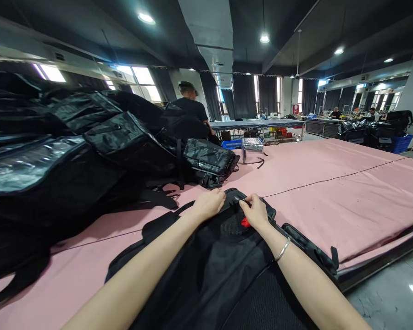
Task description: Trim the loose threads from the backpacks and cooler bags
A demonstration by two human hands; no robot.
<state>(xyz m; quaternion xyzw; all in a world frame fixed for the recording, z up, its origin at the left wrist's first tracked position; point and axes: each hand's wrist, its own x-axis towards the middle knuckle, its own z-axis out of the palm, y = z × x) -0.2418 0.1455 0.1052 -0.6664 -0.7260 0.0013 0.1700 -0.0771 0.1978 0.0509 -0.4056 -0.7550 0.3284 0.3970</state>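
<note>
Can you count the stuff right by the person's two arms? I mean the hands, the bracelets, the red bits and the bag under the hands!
Hands: 2, left hand and right hand
Bracelets: 1, silver bracelet
Red bits: 1, red piece
Bags: 1, black bag
Total: 5

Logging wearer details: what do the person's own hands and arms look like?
The left hand and right hand are both ungloved. The forearms are bare as far as they show, no sleeves in view. A shiny silver-coloured bracelet circles the right wrist; none shows on the left.
</note>
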